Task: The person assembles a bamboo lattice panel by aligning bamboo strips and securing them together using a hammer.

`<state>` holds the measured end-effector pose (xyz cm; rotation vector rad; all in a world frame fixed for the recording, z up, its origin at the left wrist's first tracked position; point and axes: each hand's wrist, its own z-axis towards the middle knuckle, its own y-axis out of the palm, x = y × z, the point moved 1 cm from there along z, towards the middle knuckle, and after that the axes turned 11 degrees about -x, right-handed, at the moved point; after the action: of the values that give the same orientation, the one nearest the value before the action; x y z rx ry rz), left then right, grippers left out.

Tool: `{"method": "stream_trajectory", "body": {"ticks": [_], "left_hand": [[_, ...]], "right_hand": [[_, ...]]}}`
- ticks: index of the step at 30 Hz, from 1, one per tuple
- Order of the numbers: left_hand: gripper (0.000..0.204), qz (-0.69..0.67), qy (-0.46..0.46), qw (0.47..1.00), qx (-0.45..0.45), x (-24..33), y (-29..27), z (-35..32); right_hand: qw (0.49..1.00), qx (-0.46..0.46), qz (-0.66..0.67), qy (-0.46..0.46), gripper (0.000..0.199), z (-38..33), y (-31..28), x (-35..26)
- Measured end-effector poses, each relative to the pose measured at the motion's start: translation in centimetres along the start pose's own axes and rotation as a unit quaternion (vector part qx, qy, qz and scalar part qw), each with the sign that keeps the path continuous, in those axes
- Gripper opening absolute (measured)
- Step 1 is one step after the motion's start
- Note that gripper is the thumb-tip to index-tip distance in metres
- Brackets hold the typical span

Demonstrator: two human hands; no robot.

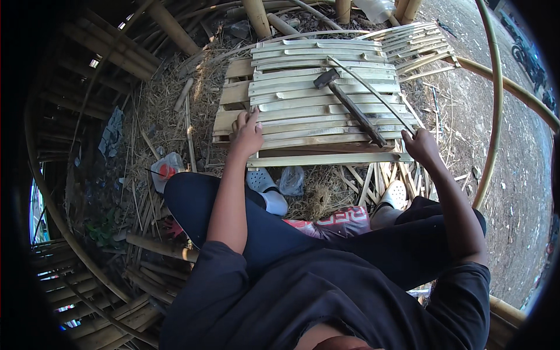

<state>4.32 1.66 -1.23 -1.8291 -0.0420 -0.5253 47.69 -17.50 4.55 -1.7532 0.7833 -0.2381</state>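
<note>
A panel of pale split-bamboo slats point(303, 95) lies in front of me on a wooden base. My left hand point(248, 133) rests at the panel's near left edge, fingers apart, the index finger stretched along the slat ends; it grips nothing that I can see. Closed round the near end of a thin bamboo strip point(371, 88) is my right hand point(421, 147), at the panel's near right corner. The strip slants away to the far left, over the slats. A hammer point(357, 112) with a dark handle lies across the slats, its head toward the middle.
Another slatted bamboo piece point(417, 44) lies beyond the panel's far right. Bamboo poles point(256, 17) stand at the back, and a curved pole point(496, 105) rises at the right. Straw and bamboo offcuts cover the ground. A clear plastic container point(169, 170) sits left of my knee.
</note>
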Motion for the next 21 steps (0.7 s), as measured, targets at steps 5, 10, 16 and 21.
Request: {"method": "stream_trajectory", "body": {"ticks": [5,10,16,21], "left_hand": [[0.05,-0.001,-0.007,1.0,-0.006,-2.3,0.2,1.0],[0.064,-0.003,-0.036,0.997,-0.067,-1.8,1.2,1.2],[0.075,-0.046,-0.04,0.998,-0.011,0.8,1.5,0.2],[0.071,-0.437,0.141,0.888,0.037,2.7,-0.6,0.0]], "right_hand": [[1.0,-0.018,0.016,-0.017,0.053,0.5,1.4,0.2],[0.998,-0.057,0.035,-0.021,0.053,0.6,1.6,-0.2],[0.996,0.048,0.017,-0.079,0.059,-0.9,0.2,-1.7],[0.965,0.103,0.014,-0.239,0.044,-1.6,-1.6,-1.4]]}}
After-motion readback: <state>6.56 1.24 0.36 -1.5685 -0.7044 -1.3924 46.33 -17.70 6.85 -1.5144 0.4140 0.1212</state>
